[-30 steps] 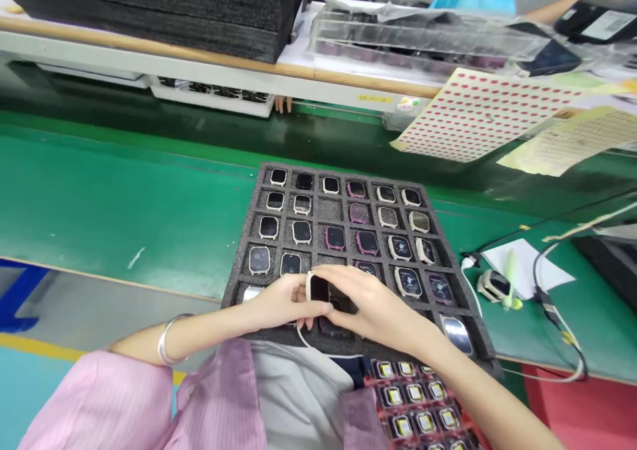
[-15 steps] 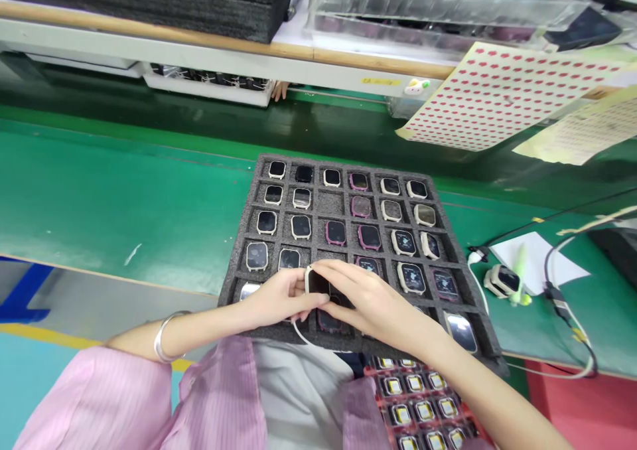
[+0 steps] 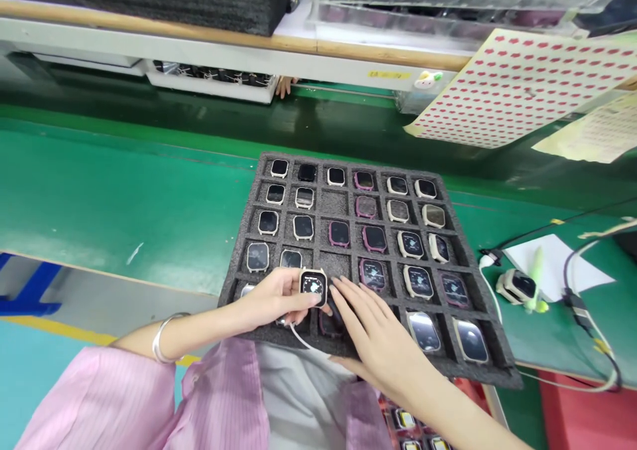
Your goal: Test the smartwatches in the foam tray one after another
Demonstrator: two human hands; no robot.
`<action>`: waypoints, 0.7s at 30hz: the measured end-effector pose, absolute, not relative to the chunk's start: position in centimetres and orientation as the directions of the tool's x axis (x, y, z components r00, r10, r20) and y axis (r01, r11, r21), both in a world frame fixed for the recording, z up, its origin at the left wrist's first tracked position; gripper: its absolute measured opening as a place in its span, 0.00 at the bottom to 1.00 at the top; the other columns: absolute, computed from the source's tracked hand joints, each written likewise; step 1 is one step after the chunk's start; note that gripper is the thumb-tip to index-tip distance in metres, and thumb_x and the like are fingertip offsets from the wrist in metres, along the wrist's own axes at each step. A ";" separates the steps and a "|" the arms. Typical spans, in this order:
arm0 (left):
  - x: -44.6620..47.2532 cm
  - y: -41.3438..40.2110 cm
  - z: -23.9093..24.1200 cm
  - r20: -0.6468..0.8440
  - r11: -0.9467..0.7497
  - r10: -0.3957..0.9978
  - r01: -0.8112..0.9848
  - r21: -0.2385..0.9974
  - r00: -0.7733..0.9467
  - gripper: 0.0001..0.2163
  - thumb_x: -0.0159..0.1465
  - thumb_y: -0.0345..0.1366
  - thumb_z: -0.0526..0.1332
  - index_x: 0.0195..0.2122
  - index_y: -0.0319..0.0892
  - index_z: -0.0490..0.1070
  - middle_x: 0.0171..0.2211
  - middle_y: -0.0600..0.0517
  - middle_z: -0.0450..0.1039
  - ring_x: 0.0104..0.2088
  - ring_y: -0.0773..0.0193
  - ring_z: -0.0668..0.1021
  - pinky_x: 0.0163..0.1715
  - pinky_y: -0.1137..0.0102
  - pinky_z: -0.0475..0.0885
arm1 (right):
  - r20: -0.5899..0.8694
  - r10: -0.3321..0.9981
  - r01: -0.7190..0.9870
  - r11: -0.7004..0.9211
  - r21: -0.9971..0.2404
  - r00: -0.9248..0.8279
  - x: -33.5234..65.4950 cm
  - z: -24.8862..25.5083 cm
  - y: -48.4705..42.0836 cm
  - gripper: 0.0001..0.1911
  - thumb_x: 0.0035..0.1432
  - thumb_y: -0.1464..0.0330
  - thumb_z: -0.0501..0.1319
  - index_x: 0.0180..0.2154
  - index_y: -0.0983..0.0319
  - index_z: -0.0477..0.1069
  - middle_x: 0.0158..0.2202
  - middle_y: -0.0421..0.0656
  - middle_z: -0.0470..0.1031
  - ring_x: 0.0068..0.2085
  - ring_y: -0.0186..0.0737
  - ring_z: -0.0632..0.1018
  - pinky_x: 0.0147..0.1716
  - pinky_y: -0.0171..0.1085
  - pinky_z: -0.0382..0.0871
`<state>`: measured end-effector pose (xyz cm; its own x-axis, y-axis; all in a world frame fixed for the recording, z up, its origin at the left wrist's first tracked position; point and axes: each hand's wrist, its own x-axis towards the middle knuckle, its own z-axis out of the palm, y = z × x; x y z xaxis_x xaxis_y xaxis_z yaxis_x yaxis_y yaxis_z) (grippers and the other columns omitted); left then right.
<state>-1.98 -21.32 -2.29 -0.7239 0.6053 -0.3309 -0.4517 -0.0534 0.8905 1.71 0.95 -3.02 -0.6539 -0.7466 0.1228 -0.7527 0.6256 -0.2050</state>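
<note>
My left hand (image 3: pixel 276 297) is closed around a light-coloured smartwatch body (image 3: pixel 313 288) with no strap, its thumb on the lower edge of the lit screen, which shows a dial. A white cable (image 3: pixel 306 345) runs out from under these fingers toward my lap. Just right of the watch, my right hand (image 3: pixel 375 327) lies open with fingers stretched out over the foam tray (image 3: pixel 332 203), holding nothing that I can see. The dark grey tray has rows of compartments with watch bodies in cream, purple and black; several screens are lit. My hands hide part of its front rows.
A light watch body (image 3: pixel 516 285) and a green pen-like item (image 3: pixel 536 277) lie by white paper (image 3: pixel 580 264) on the right, near cables (image 3: pixel 577 310). A red-dotted sheet (image 3: pixel 527 91) hangs from the shelf. Behind it, another person's hand (image 3: pixel 284 86) shows beside a white tray (image 3: pixel 213 88).
The watch screen has gone from dark to lit with a dial. My right hand has come off the watch and moved right and down, fingers straightened. The left hand keeps its hold.
</note>
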 end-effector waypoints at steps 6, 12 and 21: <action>-1.7 -21.4 -1.9 -0.351 -0.019 0.610 -0.456 0.890 -0.710 0.13 0.60 0.43 0.61 0.33 0.37 0.68 0.20 0.56 0.65 0.16 0.75 0.62 0.16 0.77 0.56 | 0.163 -0.786 -0.803 0.588 -0.099 -0.596 1.5 -3.5 1.8 0.30 0.56 0.65 0.61 0.58 0.72 0.61 0.59 0.64 0.62 0.61 0.64 0.62 0.53 0.62 0.62; -1.7 -21.3 -1.8 -0.352 0.001 0.560 -0.424 0.905 -0.750 0.14 0.61 0.44 0.61 0.36 0.36 0.68 0.22 0.54 0.68 0.18 0.74 0.64 0.18 0.77 0.59 | 0.192 -0.729 -0.753 0.647 -0.119 -0.657 -0.5 -3.0 2.6 0.32 0.57 0.61 0.62 0.60 0.67 0.59 0.59 0.61 0.62 0.62 0.61 0.61 0.56 0.61 0.59; -2.7 -20.1 -3.1 -0.316 -0.023 0.582 -0.403 0.915 -0.749 0.15 0.60 0.44 0.62 0.40 0.35 0.68 0.20 0.57 0.66 0.16 0.75 0.63 0.15 0.77 0.57 | 0.171 -0.724 -0.675 0.493 -0.548 -0.668 -3.2 -0.2 0.9 0.42 0.51 0.48 0.63 0.61 0.62 0.55 0.57 0.55 0.64 0.56 0.53 0.68 0.52 0.49 0.67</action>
